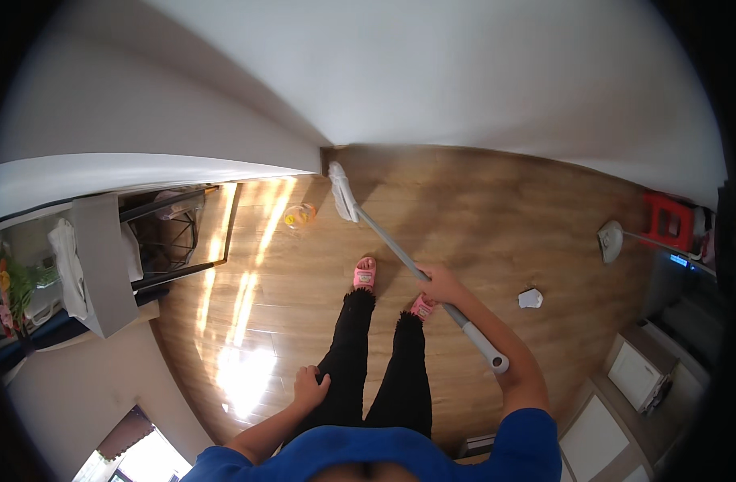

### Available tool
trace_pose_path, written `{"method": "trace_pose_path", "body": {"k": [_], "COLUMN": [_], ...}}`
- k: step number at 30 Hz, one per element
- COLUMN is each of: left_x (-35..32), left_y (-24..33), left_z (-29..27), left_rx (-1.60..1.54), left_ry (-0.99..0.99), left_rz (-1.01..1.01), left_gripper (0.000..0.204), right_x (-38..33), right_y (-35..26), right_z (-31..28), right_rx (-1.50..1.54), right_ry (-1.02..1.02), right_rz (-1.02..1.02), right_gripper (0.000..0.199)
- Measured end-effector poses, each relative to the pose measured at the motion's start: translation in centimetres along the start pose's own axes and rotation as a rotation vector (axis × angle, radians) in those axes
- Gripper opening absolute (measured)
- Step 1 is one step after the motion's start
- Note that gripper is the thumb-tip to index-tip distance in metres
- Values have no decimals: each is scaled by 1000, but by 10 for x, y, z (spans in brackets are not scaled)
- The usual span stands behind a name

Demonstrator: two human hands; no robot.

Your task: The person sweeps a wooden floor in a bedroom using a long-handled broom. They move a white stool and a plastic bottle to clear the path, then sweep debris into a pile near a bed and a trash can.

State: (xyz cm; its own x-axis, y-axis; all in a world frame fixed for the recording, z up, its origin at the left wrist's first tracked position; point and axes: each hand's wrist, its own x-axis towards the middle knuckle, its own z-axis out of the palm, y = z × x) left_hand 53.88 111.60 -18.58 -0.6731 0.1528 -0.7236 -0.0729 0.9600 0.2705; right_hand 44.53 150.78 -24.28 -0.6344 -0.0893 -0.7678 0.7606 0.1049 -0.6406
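My right hand [438,284] is wrapped around the grey pole of a flat mop [394,247]. The pole slants from beside my right forearm up to the far left. Its white mop head [341,193] rests on the wood floor by the wall corner. My left hand [310,389] is beside my left thigh, its fingers curled; a dark patch shows between them, and I cannot make out what it is. On the floor left of the mop head lies a clear, orange and yellow object [300,215], too small to tell its kind.
A small white object [530,299] lies on the floor to the right. Beyond it are a white-headed long-handled thing [611,241] and a red stool [669,221]. At left stands a dark-framed table [175,273] with a grey panel [104,265]. Cabinets [597,434] line the lower right.
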Motion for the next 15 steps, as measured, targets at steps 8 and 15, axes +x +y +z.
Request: {"method": "trace_pose_path", "body": {"k": [8,15], "left_x": [7,12], "left_y": [-3,1], "left_z": [-5,-7], "left_rx": [-23,-12], "left_ry": [-25,-8], "left_rz": [6,45], "left_gripper": [27,26], "right_x": [13,4], "right_y": [0,-31], "right_z": [-14,-3], "right_rx": [33,-89], "right_ry": [128,70], "right_rz": [89,6], "right_gripper": [47,46]}}
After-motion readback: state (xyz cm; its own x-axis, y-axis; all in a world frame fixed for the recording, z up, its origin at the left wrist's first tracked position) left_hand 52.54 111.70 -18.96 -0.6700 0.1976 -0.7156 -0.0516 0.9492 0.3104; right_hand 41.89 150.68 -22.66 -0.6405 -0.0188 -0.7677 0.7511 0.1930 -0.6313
